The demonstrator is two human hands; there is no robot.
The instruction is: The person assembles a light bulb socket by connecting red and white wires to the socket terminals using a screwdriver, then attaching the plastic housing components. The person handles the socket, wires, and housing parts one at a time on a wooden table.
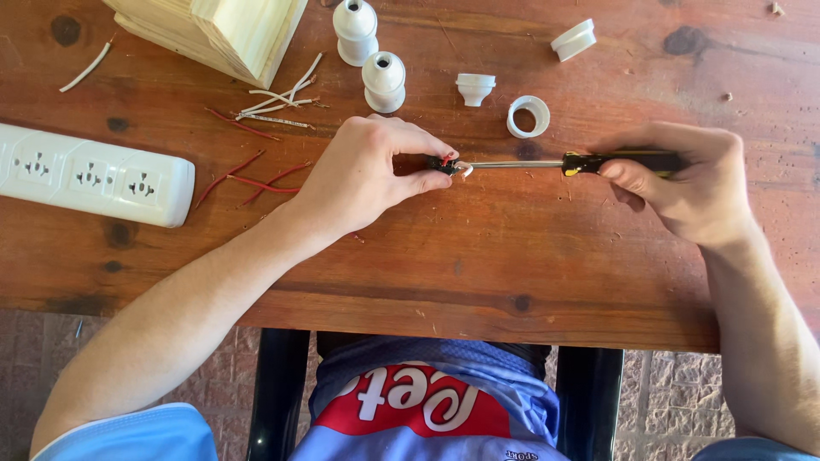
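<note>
Work surface: a worn reddish wooden table (530, 256), knotted and scuffed, with paving visible below its near edge. The left hand (367, 175) is pinched closed on a small black and red terminal piece (446, 161), held just above the tabletop at centre. The right hand (683, 183) is wrapped around the black and yellow handle of a screwdriver (547, 164), whose shaft runs level to the piece; the tip meets it. Judgement: keep the shaft in line with the screw, press lightly inward, and steady the pinch so the piece cannot rotate. Nearby lie two white lamp sockets (369, 53), a white ring (528, 116), loose wire offcuts (265, 115), and a white power strip (94, 175).
</note>
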